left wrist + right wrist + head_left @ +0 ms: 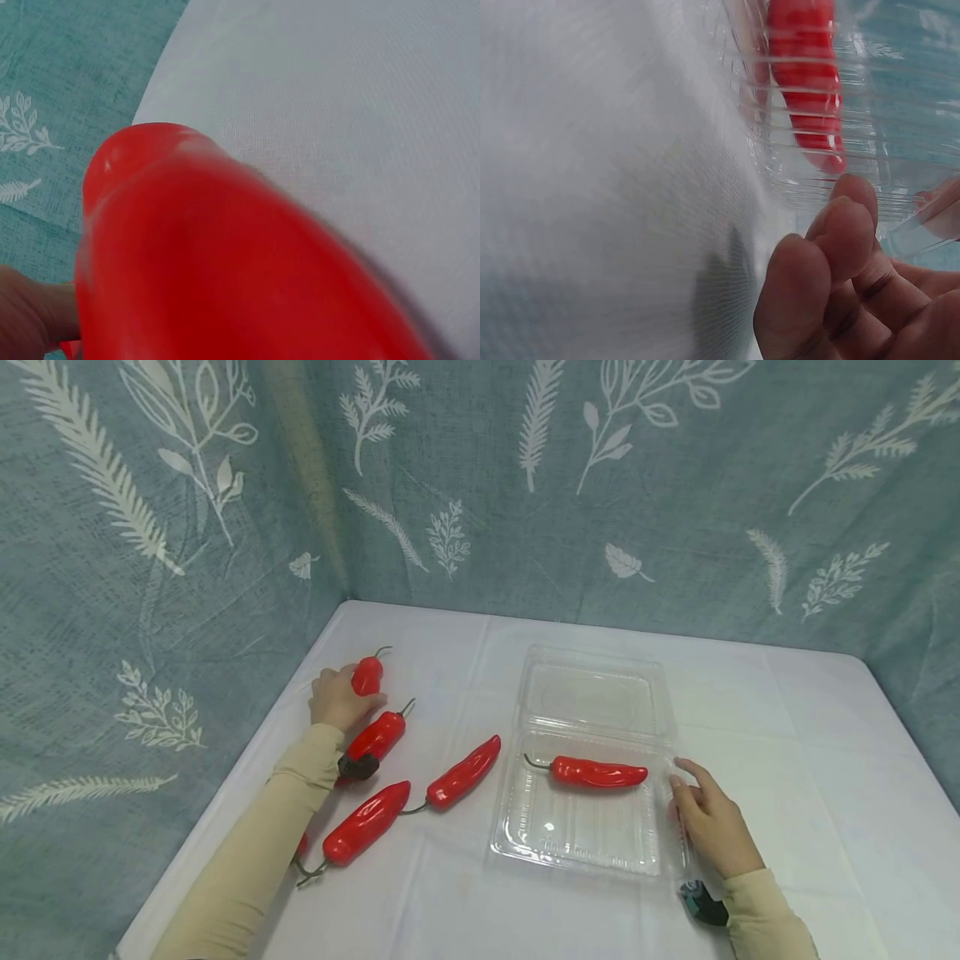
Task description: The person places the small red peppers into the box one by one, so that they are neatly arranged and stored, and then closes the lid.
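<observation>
At the far left of the table, my left hand (341,697) holds a red pepper (367,677), its thumb and fingers on either side. Just below that hand lies another red pepper (382,735), partly behind the wrist; a red pepper (225,255) fills much of the left wrist view. My right hand (716,831) pinches the right rim of a clear plastic clamshell container (585,852), its curled fingers (791,281) at the outer wall. The container's lid (592,693) lies folded back. One red pepper (600,772) lies crosswise in the base.
Two more red peppers, one near the front (367,822) and one nearer the container (465,772), lie on the white tablecloth (450,893). Part of another pepper (302,845) shows beside the left sleeve. A green patterned curtain (480,527) stands behind and left of the table.
</observation>
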Available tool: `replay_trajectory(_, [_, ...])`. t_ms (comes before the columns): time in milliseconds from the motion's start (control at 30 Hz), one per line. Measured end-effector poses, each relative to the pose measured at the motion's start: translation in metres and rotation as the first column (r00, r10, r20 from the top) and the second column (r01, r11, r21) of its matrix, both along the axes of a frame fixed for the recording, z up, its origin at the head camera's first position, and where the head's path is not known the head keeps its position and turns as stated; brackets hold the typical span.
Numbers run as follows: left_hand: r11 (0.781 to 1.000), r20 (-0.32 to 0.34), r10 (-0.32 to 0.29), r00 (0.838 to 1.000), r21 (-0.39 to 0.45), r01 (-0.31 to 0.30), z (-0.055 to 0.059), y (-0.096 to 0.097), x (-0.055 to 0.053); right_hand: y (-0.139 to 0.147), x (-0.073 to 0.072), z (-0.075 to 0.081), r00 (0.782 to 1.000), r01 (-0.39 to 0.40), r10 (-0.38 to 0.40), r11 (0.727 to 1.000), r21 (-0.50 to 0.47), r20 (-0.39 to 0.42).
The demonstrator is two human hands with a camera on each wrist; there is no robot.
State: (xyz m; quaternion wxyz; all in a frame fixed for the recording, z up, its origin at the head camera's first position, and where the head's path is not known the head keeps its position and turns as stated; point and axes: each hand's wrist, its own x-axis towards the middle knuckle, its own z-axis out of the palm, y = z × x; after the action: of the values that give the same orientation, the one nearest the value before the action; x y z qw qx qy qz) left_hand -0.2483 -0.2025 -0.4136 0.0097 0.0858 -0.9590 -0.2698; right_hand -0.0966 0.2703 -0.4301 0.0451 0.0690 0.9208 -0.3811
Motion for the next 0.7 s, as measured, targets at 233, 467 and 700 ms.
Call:
replay_trajectory(233, [1.000, -0.012, 0.002, 1.000, 0.002, -0.002, 0.0009, 0.0018, -0.0010, 0.0000, 0.0007, 0.0006, 1.000, 0.000, 0.000, 1.000, -0.002, -0.003])
replay_trajectory(467, [1.000, -0.010, -0.002, 1.000, -0.025, 0.002, 0.0000, 0.0029, -0.0018, 0.0001, 0.0016, 0.0012, 1.000, -0.003, 0.003, 1.000, -0.008, -0.001])
replay_trajectory(700, [1.000, -0.017, 0.011, 1.000, 0.005, -0.011, -0.0011, 0.0021, -0.0002, 0.0000, 0.0012, 0.0011, 1.000, -0.004, 0.004, 1.000, -0.009, -0.005])
